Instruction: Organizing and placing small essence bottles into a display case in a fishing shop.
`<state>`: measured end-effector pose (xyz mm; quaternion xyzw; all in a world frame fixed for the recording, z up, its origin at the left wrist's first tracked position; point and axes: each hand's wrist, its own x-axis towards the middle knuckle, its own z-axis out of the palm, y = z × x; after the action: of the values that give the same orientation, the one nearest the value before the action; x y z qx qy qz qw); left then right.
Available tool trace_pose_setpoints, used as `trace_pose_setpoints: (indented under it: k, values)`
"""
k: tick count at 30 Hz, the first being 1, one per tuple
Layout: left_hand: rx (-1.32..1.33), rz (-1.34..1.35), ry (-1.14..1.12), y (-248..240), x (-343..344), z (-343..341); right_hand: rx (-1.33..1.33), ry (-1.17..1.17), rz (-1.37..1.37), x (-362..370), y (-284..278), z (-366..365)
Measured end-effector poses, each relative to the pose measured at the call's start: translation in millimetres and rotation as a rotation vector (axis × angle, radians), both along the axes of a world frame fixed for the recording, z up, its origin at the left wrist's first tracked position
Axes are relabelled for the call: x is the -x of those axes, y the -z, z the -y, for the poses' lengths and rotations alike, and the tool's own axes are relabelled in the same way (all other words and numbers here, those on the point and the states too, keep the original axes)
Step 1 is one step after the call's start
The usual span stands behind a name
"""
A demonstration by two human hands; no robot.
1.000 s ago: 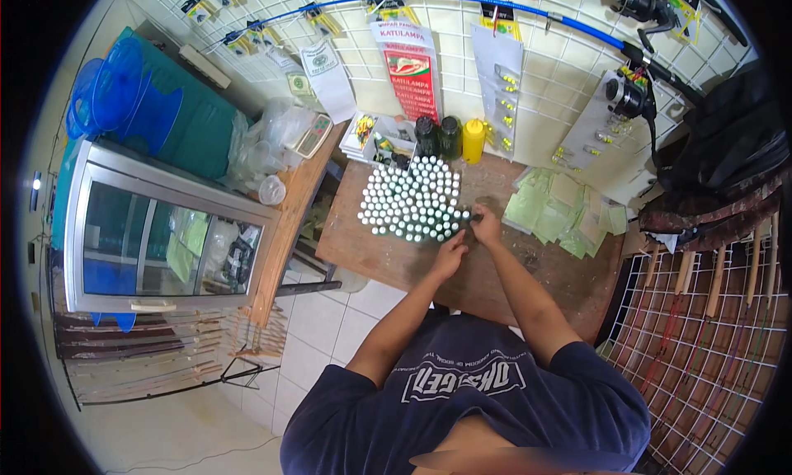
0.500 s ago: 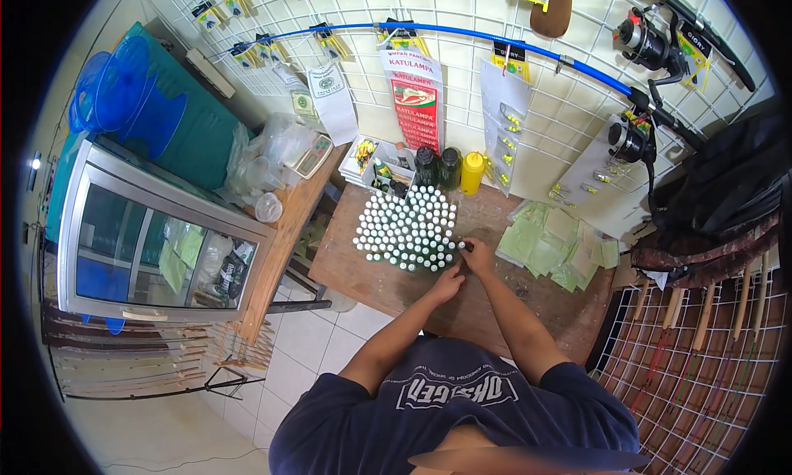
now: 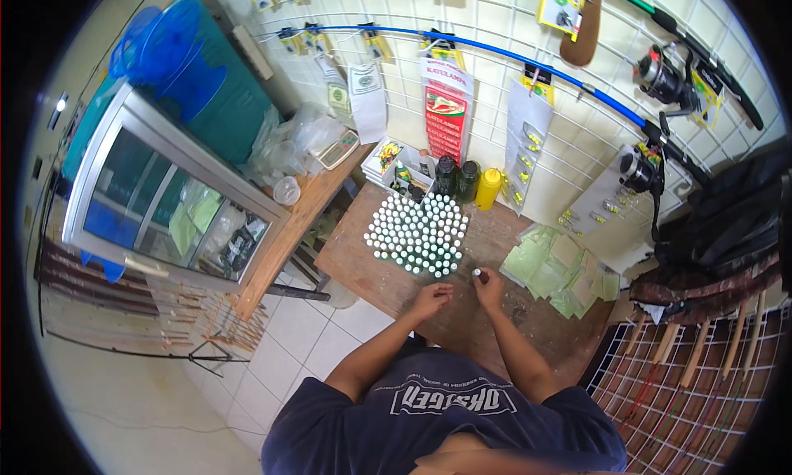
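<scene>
Right hand point(image 3: 490, 292): fingers clamped on a small white-capped bottle point(image 3: 477, 272); cap end shows, body mostly covered by the grip. Left hand point(image 3: 431, 300), just left of the right fingers: fingers half curled, too small to tell whether they meet or pinch anything. White-capped bottles point(image 3: 417, 236) stand massed ahead of the left fingers, ahead-left of the right; front row shows green bodies, caps hide most others. Bare wood of the surface point(image 3: 351, 265) runs between both sets of fingers and out to the left corner. Near edge passes under the forearms, partly covered by the shirt point(image 3: 445, 409). Green packets point(image 3: 540, 265) overlap right of the right fingers, lower ones hard to separate.
</scene>
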<state>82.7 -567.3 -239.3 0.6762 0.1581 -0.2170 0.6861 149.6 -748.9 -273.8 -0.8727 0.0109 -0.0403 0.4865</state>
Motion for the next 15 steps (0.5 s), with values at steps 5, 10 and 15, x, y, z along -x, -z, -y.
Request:
trace_pose_setpoints:
  k: [5, 10, 15]
  values:
    - [0.024, 0.06, -0.041, -6, 24, -28, -0.098, -0.038, -0.107, 23, -17, -19]
    - [0.092, 0.125, -0.167, -8, 40, -63, -0.136, -0.125, -0.023, 44, -35, -60]
    - [0.076, 0.217, -0.216, -10, 63, -109, -0.147, -0.355, 0.04, 56, -46, -122]
